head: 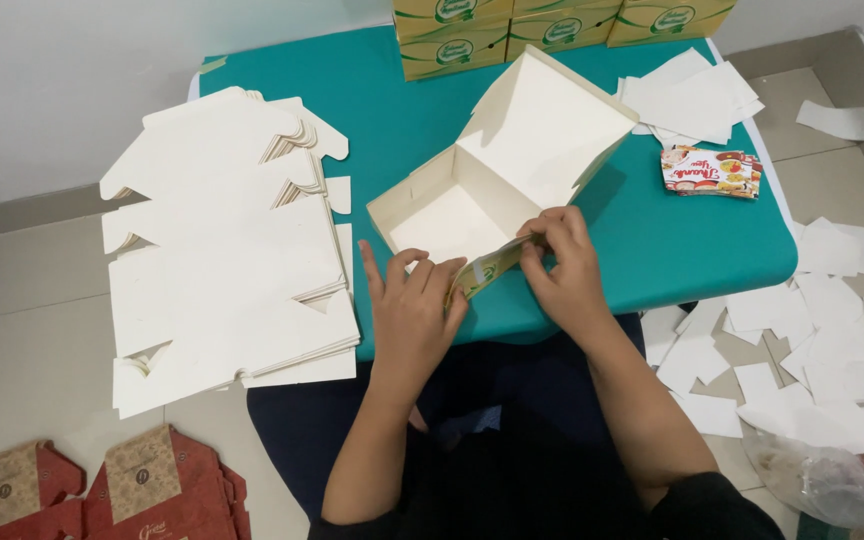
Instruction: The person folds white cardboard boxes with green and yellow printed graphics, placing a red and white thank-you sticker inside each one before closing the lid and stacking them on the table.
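At the bench's (652,250) near edge, both hands pinch the white box's (472,200) front flap (487,268), left hand (414,305) and right hand (562,265) at opposite ends.

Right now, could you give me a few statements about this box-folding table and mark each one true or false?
1. Both hands, left hand and right hand, press the near wall of the open white carton. True.
2. The table cover is red. False: it is teal.
3. A stack of flat carton blanks lies left of the carton. True.
4. The carton's lid is shut. False: it stands open.
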